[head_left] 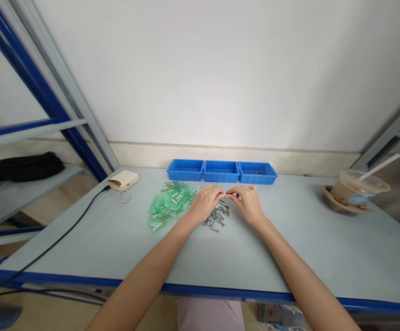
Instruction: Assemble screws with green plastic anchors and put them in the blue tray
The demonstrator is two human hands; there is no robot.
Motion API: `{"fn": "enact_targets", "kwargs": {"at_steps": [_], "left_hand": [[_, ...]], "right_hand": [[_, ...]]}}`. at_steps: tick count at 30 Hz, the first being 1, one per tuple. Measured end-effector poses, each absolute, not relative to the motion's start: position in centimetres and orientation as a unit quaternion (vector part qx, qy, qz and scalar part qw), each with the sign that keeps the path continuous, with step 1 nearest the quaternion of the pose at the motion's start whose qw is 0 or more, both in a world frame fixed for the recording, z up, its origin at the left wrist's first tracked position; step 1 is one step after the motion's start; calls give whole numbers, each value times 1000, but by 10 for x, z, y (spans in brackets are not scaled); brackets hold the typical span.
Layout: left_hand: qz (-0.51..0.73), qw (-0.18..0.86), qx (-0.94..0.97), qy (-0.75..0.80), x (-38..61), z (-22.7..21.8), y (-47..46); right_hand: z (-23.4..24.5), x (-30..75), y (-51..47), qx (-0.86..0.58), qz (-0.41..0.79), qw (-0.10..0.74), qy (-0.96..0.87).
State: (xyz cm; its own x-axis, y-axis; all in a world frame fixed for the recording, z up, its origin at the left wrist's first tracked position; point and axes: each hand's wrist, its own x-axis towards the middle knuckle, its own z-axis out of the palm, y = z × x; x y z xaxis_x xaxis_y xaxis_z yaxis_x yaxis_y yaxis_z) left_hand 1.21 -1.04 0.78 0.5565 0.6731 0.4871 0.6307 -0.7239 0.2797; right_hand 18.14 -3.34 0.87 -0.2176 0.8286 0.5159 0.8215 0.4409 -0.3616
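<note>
I see the L hand [205,202] and R hand [250,204] meet over the table [241,257], tips v. close. Can't tell from here if the fingers grip sth tiny. Loose screws [216,215] lie in a pile by the L hand, next to the green bags [170,204]. Each screw looks light, hard, prob. slippery, not easy to break; best pinched mid-stem w/ thumb & 1 finger.

Pale grey tabletop [351,257], blue edge [220,293], white wall [200,73] behind.
Left: blue-and-grey metal frame [24,66], grey shelf [30,193]. Tan floor [161,312] below. Wall softly shadowed at right.
</note>
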Motion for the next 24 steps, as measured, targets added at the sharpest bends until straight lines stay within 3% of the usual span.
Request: {"fn": "enact_targets", "kwargs": {"at_steps": [9, 24], "left_hand": [[313, 116, 850, 408, 13, 8, -10], [326, 161, 838, 408, 11, 11, -12]], "right_hand": [[11, 180, -35, -519, -78, 297, -798], [12, 183, -32, -496, -68, 304, -811]]}}
